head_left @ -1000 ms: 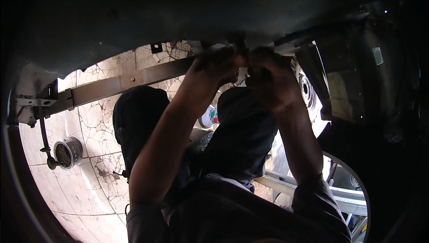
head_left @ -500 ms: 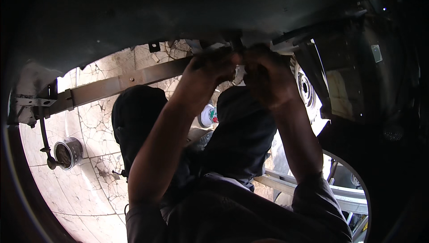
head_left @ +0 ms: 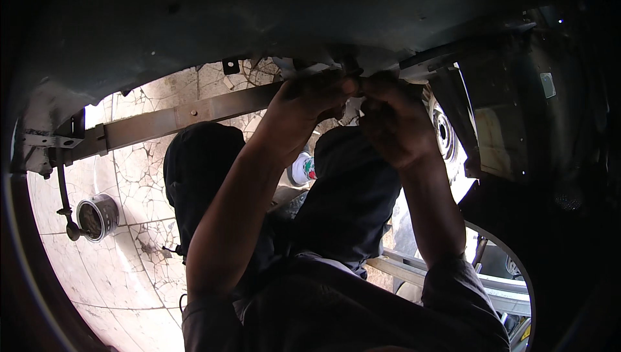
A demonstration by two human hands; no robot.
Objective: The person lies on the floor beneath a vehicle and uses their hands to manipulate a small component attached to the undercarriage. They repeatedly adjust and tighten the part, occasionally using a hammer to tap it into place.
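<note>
Both hands are raised close together under a dark, curved metal panel [head_left: 226, 25], at the lower end of a short dark cylindrical part [head_left: 350, 64]. My left hand [head_left: 301, 106] is closed, its thumb and fingers pinched toward that part. Almost touching it, my right hand [head_left: 398, 119] has its fingers curled in. Whatever lies between the fingertips is too dark and too covered to make out. Behind the left hand a long flat metal bar [head_left: 152, 121] runs off to the left.
A small can [head_left: 97, 218] with brownish contents stands on the cracked tile floor [head_left: 123, 287], near a hanging rod [head_left: 63, 190]. A wheel [head_left: 443, 129] lies beyond my right forearm. Metal rails [head_left: 504, 292] are at lower right. Dark bodywork [head_left: 563, 125] closes in the right side.
Both hands stay at the same part, with small finger movements. The right hand's fingers are a little lower and more curled. The whole view has shifted slightly.
</note>
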